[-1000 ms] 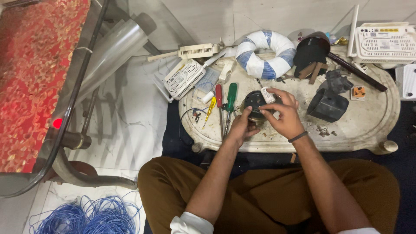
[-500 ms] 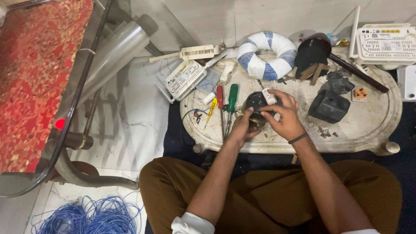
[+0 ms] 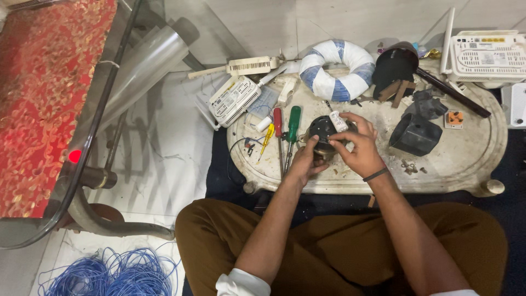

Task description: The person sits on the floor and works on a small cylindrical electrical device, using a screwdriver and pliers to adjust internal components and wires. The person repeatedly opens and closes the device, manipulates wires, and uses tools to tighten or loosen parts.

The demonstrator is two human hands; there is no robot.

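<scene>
A low oval marble table (image 3: pixel 460 159) sits right of centre on a pale tiled floor, strewn with screwdrivers (image 3: pixel 285 131), a blue-and-white wire coil (image 3: pixel 337 68) and a white router (image 3: pixel 485 55). At mid-frame the left hand (image 3: pixel 304 161) curls its fingers round a small round dark part (image 3: pixel 323 131) from below, gripping it. The right hand (image 3: pixel 359 145) arches over it, fingertips pinching a small white piece (image 3: pixel 338 120).

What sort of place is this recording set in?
Probably a home floor used as a repair bench: red and green screwdrivers lie on a low oval white tabletop, white routers nearby, and both hands grip a round black motor part.
</scene>
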